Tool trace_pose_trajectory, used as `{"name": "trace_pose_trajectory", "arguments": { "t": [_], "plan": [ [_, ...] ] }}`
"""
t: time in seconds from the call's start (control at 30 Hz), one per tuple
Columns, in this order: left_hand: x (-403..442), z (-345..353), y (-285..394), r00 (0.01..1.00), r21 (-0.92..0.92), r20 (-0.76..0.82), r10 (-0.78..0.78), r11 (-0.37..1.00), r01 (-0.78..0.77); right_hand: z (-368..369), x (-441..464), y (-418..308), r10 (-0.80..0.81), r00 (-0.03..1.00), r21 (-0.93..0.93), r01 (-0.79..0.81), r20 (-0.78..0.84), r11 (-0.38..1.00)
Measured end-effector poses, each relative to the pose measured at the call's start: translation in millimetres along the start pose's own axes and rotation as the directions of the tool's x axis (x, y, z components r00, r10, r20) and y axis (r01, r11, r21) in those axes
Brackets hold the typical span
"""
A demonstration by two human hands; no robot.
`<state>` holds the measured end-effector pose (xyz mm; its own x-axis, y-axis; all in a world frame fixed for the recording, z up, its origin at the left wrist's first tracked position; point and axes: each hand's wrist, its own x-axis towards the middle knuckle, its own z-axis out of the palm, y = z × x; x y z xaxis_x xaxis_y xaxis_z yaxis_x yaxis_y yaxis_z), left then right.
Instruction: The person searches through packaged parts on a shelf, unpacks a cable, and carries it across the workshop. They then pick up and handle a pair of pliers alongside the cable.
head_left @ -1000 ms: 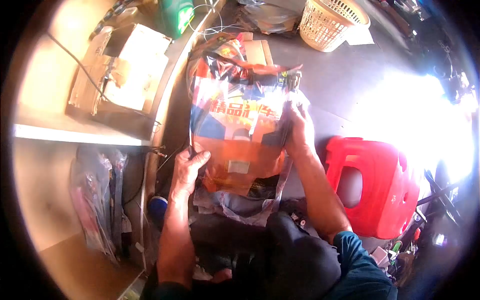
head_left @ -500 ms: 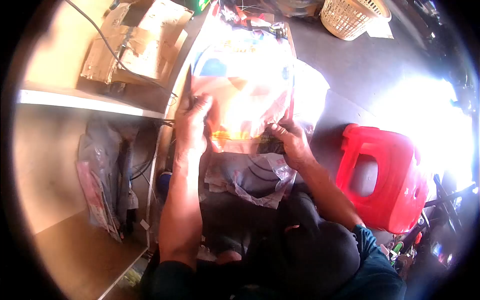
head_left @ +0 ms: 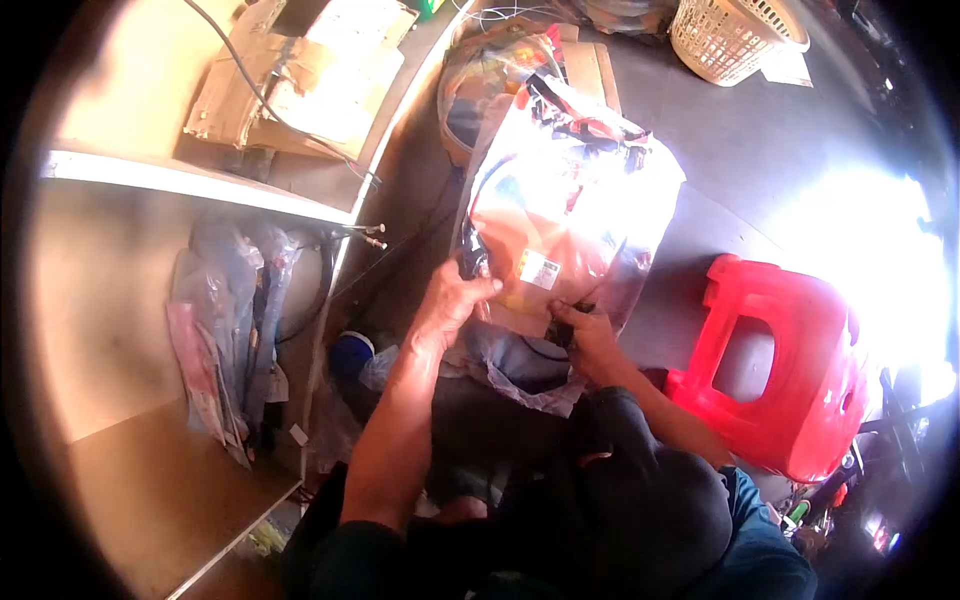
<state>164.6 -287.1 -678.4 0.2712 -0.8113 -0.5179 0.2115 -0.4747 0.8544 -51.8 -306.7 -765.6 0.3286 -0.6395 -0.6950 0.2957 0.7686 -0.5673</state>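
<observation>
A glossy plastic-wrapped package [head_left: 530, 235], orange-red with dark straps at its top and overexposed patches, lies tilted in front of me. A small white label [head_left: 540, 270] shows near its lower edge. My left hand [head_left: 455, 305] grips its lower left corner, thumb on top. At the lower right edge, my right hand [head_left: 592, 345] pinches the package beside a dark part. Crumpled clear plastic [head_left: 535, 385] lies just below, nearer my body. What kind of article the wrapping holds is hard to tell through the glare.
To the left stands a wooden shelf [head_left: 200, 185] bearing torn cardboard [head_left: 300, 80], with plastic-wrapped items [head_left: 225, 320] beneath. A red plastic stool [head_left: 790, 370] lies on its side at right. Farther off are a beige basket [head_left: 730, 45] and a wrapped bundle [head_left: 490, 75].
The package has shifted right and turned clockwise, and its white label now shows. Both hands still hold its near edge. The bundle behind it has come into sight.
</observation>
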Motion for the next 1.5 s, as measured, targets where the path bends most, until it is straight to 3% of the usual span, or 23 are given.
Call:
{"name": "trace_pose_trajectory", "arguments": {
  "t": [0.07,0.3,0.4,0.43,0.5,0.53,0.57,0.6,0.63,0.7,0.73,0.8,0.87,0.93,1.0,1.03,1.13,1.17,1.27,1.37,1.4,1.43,1.5],
  "plan": [
    [4.8,-5.1,-13.9,0.999,0.020,0.037,-0.014,1.000,0.013,-4.6,5.7,10.8,-0.020,0.999,-0.070,0.017,-0.038,0.997],
    [5.9,-5.3,-25.7,0.970,0.190,-0.239,0.051,0.982,-0.004,-0.9,-5.6,15.2,0.060,0.998,-0.315,-0.056,0.004,0.947],
    [9.9,-7.1,-39.4,0.925,-0.233,-0.378,0.030,0.964,-0.127,17.7,-16.3,-4.6,0.178,0.982,-0.527,-0.116,0.068,0.842],
    [13.1,-16.0,-52.0,0.936,-0.465,-0.351,0.032,0.862,-0.204,29.2,-22.5,-15.4,0.285,0.953,-0.511,-0.195,0.104,0.837],
    [-2.9,-5.9,-36.9,0.949,-0.614,-0.317,0.004,0.761,-0.209,52.1,-38.2,-36.1,0.488,0.855,-0.489,-0.354,0.177,0.797],
    [-12.1,4.1,-25.2,0.955,-0.682,-0.298,-0.004,0.700,-0.210,58.0,-39.8,-42.0,0.427,0.856,-0.604,-0.182,0.291,0.776],
    [-21.8,20.7,-17.3,0.880,-0.396,-0.451,0.146,0.851,-0.344,63.3,-41.5,-46.7,0.377,0.833,-0.683,0.002,0.405,0.730],
    [-15.6,7.5,-44.3,0.934,-0.365,-0.355,0.046,0.913,-0.184,67.8,-42.3,-56.7,0.385,0.766,-0.696,0.112,0.516,0.709],
    [-5.2,0.1,-43.3,0.945,-0.409,-0.311,0.107,0.882,-0.234,73.1,-43.4,-67.3,0.386,0.686,-0.683,0.224,0.617,0.695],
    [-4.6,-3.2,-49.2,0.897,-0.285,-0.362,0.251,0.887,-0.363,61.6,-31.0,-72.0,0.100,0.758,-0.652,0.478,0.645,0.588],
    [-15.8,11.8,-4.4,0.830,-0.101,-0.436,0.348,0.897,-0.430,61.6,-28.0,-82.4,0.030,0.821,-0.688,0.456,0.569,0.564],
    [-8.0,-4.0,9.7,0.835,-0.092,-0.458,0.305,0.918,-0.386,68.3,-26.5,-109.9,-0.025,0.956,-0.768,0.250,0.292,0.590],
    [-13.0,-10.1,37.9,0.834,-0.055,-0.403,0.376,0.900,-0.433,67.7,-10.4,-111.7,-0.527,0.772,-0.810,0.536,0.356,0.237],
    [-19.0,-9.9,65.5,0.829,-0.038,-0.341,0.443,0.875,-0.484,62.3,5.9,-111.6,-0.626,0.558,-0.709,0.705,0.545,0.011],
    [-29.1,-1.5,87.6,0.857,-0.108,-0.312,0.410,0.881,-0.460,71.1,9.3,-112.2,-0.678,0.382,-0.695,0.666,0.629,-0.270],
    [-36.5,0.8,97.6,0.880,-0.109,-0.311,0.359,0.906,-0.408,73.5,12.3,-114.5,-0.686,0.352,-0.661,0.708,0.637,-0.250],
    [-46.8,6.5,129.0,0.910,-0.042,-0.257,0.324,0.937,-0.346,78.2,16.0,-122.8,-0.568,0.565,-0.649,0.758,0.599,0.069],
    [-45.0,13.7,137.0,0.894,-0.129,-0.245,0.375,0.901,-0.414,77.2,20.5,-125.2,-0.493,0.608,-0.651,0.752,0.622,0.105],
    [-40.9,19.1,142.8,0.850,-0.429,-0.056,0.524,0.756,-0.495,88.6,12.0,-123.1,-0.344,0.767,-0.571,0.636,0.541,0.520],
    [-36.1,44.6,121.1,0.739,-0.277,-0.015,0.673,0.708,-0.650,90.5,27.0,-108.0,-0.490,0.630,-0.392,0.768,0.602,0.506],
    [-38.4,52.2,108.8,0.742,0.022,0.004,0.670,0.742,-0.670,90.3,29.8,-103.3,-0.577,0.565,-0.456,0.823,0.590,0.339],
    [-36.3,65.7,90.6,0.746,0.139,-0.022,0.666,0.741,-0.657,94.0,27.3,-96.7,-0.583,0.587,-0.387,0.809,0.562,0.442],
    [-32.9,76.5,69.3,0.808,0.267,-0.158,0.567,0.813,-0.518,91.1,29.2,-88.3,-0.639,0.519,-0.413,0.851,0.568,0.324]
  ]
}}
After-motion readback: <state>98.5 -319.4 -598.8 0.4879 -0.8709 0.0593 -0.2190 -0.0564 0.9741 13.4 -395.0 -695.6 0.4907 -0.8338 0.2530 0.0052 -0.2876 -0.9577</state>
